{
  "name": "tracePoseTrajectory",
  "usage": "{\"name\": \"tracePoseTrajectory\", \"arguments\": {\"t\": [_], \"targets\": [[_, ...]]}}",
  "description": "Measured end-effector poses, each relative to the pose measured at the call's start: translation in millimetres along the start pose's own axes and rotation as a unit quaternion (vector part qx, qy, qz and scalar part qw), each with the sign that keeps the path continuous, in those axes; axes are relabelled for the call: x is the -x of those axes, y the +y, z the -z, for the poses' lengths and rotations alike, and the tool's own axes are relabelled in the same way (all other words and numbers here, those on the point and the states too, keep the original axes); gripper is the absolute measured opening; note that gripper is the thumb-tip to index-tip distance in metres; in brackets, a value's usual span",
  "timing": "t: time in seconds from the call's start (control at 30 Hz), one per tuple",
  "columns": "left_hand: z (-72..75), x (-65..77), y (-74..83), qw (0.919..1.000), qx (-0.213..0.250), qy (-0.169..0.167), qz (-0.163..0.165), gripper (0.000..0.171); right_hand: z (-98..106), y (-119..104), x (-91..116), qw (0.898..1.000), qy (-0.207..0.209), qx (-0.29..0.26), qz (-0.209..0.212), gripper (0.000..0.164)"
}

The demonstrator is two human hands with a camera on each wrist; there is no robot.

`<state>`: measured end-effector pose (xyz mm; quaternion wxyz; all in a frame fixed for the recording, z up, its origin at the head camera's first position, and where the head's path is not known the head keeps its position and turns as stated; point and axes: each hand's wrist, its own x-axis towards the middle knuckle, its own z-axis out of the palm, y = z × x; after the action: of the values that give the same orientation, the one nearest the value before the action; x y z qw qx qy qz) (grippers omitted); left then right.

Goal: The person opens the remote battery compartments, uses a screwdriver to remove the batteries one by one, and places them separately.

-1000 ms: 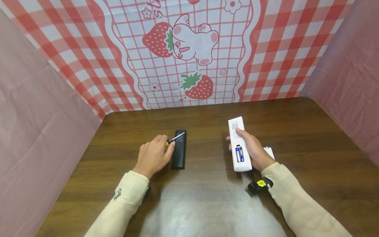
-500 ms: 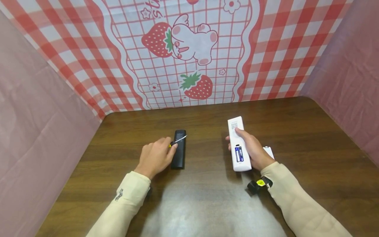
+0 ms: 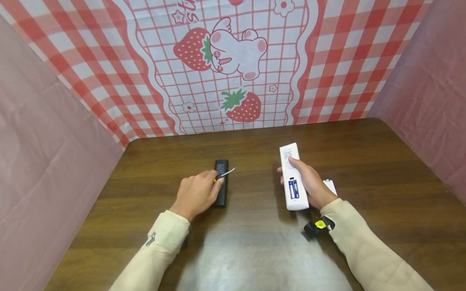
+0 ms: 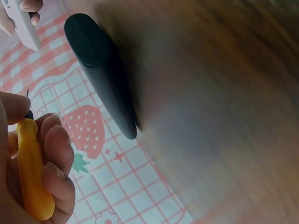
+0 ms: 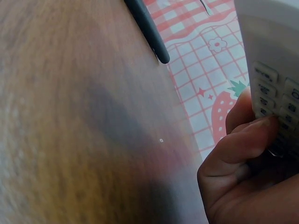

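My left hand [image 3: 196, 192] grips a screwdriver [image 4: 33, 172] by its yellow handle, the thin metal shaft pointing right. Beneath that hand in the head view, partly covered by it, a black remote control [image 3: 221, 194] lies on the table. My right hand [image 3: 314, 184] holds a white remote control [image 3: 289, 161], back side up, thumb along its edge. Its battery compartment is uncovered, and two blue batteries [image 3: 293, 189] sit inside. Fingers curl under onto the button side in the right wrist view. A white battery cover [image 3: 329, 186] lies on the table, partly behind the right wrist.
The brown wooden table [image 3: 255, 242] runs up to a red-and-white checked cloth [image 3: 338, 60] with strawberry prints. Pink cloth [image 3: 47, 141] hangs at both sides. A black wrist camera [image 3: 312, 229] is strapped at the right wrist.
My left hand has moved right with the screwdriver, whose tip now reaches past the black remote control's right edge. My right hand and the white remote control have hardly moved.
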<state>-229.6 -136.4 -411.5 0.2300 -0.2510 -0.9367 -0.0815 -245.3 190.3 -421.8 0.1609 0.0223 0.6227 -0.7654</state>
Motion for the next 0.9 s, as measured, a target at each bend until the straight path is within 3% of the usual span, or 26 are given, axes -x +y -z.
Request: {"name": "tracePoseTrajectory", "arguments": {"t": [0.23,0.9], "targets": [[0.3,-0.3,4.6,1.0,0.004,-0.005,-0.003,0.024,1,0,0,1.0,0.001,0.008,-0.004,0.067],[-2.0,-2.2,14.4,0.9993,0.02,0.024,-0.02,0.025,1,-2,1,1.0,0.004,0.02,-0.011,0.07]]}}
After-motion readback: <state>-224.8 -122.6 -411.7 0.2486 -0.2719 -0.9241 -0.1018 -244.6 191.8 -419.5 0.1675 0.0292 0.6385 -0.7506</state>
